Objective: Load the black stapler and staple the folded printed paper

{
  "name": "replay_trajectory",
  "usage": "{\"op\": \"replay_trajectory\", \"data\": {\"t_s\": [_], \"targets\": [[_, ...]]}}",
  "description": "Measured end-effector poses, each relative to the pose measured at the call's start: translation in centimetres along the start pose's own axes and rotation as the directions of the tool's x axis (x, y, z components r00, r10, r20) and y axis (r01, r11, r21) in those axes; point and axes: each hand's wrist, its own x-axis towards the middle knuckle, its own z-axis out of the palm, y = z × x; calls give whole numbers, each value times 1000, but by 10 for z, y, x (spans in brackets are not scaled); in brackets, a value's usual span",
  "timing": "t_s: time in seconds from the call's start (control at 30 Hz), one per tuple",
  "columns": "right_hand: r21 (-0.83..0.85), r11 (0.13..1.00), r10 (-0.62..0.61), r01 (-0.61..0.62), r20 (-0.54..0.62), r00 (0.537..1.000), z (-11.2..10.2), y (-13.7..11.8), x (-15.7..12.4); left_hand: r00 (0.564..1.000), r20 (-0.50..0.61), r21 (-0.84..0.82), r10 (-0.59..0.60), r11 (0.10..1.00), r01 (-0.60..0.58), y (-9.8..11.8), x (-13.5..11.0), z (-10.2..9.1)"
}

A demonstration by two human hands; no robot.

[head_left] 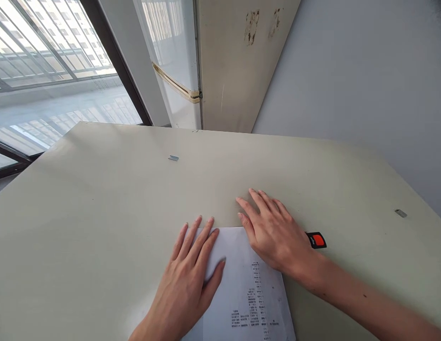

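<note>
A white printed sheet of paper (248, 289) lies on the pale table (99, 213) near its front edge. My left hand (190, 274) lies flat on the sheet's left part, fingers stretched toward its far edge. My right hand (273, 232) rests flat on the sheet's far right corner, fingers spread past the edge onto the table. Neither hand holds anything. A small black and red object (317, 240) lies just right of my right hand, partly hidden by it.
A strip of staples (173, 158) lies farther back on the table; another small grey piece (400, 213) lies near the right edge. Behind the table stand a white refrigerator (177, 61), a grey wall and a large window (46, 57).
</note>
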Motion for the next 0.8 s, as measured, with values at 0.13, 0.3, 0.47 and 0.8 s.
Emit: {"op": "replay_trajectory", "data": {"t_s": [0.13, 0.3, 0.47, 0.8], "targets": [[-44, 999, 0, -1, -23, 1000, 4, -3, 1, 1000, -9, -15, -3, 1000, 3, 0, 0, 0], [-87, 996, -8, 8, 3, 1000, 7, -5, 3, 1000, -14, -4, 4, 1000, -4, 0, 0, 0], [-28, 1000, -2, 2, -10, 1000, 7, -3, 2, 1000, 1, -25, -7, 1000, 7, 1, -2, 1], [369, 929, -7, -6, 33, 999, -18, 10, -2, 1000, -21, -52, -6, 999, 5, 0, -3, -3]]}}
